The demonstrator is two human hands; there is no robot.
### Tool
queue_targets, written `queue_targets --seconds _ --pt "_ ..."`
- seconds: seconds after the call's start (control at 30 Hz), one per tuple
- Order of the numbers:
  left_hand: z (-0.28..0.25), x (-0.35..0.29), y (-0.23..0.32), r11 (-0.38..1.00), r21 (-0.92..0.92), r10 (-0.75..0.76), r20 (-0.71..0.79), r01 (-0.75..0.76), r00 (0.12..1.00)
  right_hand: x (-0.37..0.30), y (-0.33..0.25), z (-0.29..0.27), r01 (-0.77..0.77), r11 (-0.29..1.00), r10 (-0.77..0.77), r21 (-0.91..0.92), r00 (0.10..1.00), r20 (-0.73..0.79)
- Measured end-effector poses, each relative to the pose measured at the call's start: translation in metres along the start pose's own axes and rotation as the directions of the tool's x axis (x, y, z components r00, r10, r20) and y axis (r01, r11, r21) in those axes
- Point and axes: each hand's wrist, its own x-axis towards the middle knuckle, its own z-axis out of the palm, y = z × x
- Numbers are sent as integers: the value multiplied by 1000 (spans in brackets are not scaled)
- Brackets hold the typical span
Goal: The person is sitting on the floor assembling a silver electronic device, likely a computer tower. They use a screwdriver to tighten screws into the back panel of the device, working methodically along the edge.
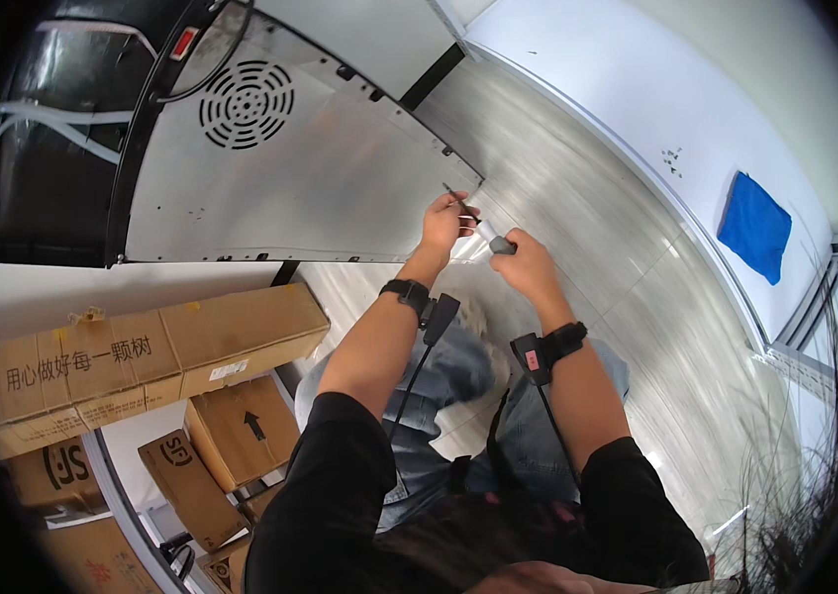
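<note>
My right hand [526, 263] is closed round the grey handle [503, 244] of what looks like a screwdriver, with a pale section in front of the handle. From there a thin dark shaft [455, 194] points up and left. The fingers of my left hand [446, 222] are curled at this shaft; exactly how they grip it is hard to make out. Both hands are at the near right corner of a large grey metal panel [340, 168], which has a round slotted vent [246, 104] and small clips along its edge. The tool's tip lies close to that corner.
A black casing [52, 188] with pale tubes adjoins the panel at left. A long cardboard box [161, 346] and several smaller cartons [241, 431] are stacked at lower left. At right, a blue cloth [755, 228] lies on a white surface [656, 109]. Below is a grey wood-look floor [627, 267].
</note>
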Motion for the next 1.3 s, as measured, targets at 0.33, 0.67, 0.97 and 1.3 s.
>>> queue_targets --seconds 0.33,0.67,0.97,1.3 --pt "-21 25 1 975 -70 205 -58 -209 977 22 6 30 78 989 -74 -124 997 31" --pt "14 31 25 963 -248 119 56 -102 991 0 -66 -9 -106 892 131 -440 991 27" --pt "27 62 35 982 -188 54 95 -35 994 17 -45 -27 -8 911 -23 -411 997 -69" --pt "17 67 41 972 -236 -43 -116 14 992 41 -50 -25 113 876 -105 -469 994 43"
